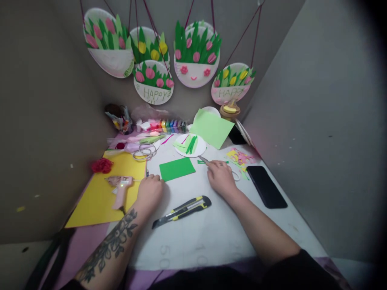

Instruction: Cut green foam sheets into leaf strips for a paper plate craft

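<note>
My left hand (151,188), fingers curled, is at the near left corner of a dark green sheet of paper (177,168) and appears to pinch it. My right hand (220,176) is closed over a pair of scissors (203,160). The blades point up and left past my fingers, and a white handle loop shows beside the hand. Just beyond lies a thin green paper strip (225,162). Between my forearms a yellow and black utility knife (183,210) lies on the white table cover, with its blade out to the left.
A pink glue gun (121,191) rests on yellow paper (90,205) at left, near a red flower (102,165). Ahead are a paper plate (201,151) with green strips and a light green sheet (213,128). At right lies a phone (266,187). Decorated plates (196,74) hang behind.
</note>
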A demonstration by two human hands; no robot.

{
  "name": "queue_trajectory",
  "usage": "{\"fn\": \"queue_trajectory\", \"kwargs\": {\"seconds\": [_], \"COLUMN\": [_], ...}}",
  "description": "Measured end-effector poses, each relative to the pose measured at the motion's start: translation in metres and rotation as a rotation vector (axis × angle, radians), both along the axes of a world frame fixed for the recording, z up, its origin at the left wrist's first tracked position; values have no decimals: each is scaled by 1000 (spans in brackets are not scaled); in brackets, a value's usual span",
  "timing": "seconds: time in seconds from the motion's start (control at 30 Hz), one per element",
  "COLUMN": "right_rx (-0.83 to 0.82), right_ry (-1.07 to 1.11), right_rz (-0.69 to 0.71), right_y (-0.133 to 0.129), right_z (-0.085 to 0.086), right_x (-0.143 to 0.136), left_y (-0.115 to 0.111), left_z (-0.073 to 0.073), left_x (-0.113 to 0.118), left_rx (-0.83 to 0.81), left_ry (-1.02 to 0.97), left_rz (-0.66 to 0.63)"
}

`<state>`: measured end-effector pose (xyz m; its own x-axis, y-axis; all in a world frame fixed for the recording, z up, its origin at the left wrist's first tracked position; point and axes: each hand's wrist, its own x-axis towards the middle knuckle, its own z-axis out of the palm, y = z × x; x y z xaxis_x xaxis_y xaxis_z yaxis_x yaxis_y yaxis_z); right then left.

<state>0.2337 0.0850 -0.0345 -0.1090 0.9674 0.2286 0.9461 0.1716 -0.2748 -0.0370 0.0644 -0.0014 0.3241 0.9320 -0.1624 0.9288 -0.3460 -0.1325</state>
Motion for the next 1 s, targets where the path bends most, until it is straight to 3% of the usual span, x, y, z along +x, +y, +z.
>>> {"fn": "queue_trajectory", "kwargs": {"seconds": [0.07, 0.13, 0.23, 0.33, 0.4, 0.47, 0.6, 0.77, 0.83, 1.0], "right_rx": [12, -8, -89, -156, -193, -213, -273, -314, -308, -290], "right_ry": [67, 151, 247, 146, 19, -74, -82, 2, -6, -79], "right_rz": [-57, 14, 359, 706, 832, 870, 772, 265, 146, 118], "right_y": [2, 0, -13, -34, -47, -53, -45, -21, -14, -9], "right_z": [4, 8, 15, 18, 17, 15, 17, 20, 17, 9], "right_x": [16, 23, 9, -24, -45, -55, -37, 4, 11, 12], "left_y": [2, 6, 17, 28, 34, 38, 46, 56, 58, 55], "left_z": [2, 3, 3, -5, -12, -18, -24, -30, -34, -39], "left_x": [3, 11, 29, 45, 49, 47, 25, -1, -4, -1], "left_rx": [43, 81, 51, -6, -33, -52, -92, -130, -129, -114], "left_ry": [1, -26, -154, -287, -328, -357, -437, -532, -598, -641], "left_rz": [12, 28, 17, 16, 38, 36, -25, -48, -78, -201]}}
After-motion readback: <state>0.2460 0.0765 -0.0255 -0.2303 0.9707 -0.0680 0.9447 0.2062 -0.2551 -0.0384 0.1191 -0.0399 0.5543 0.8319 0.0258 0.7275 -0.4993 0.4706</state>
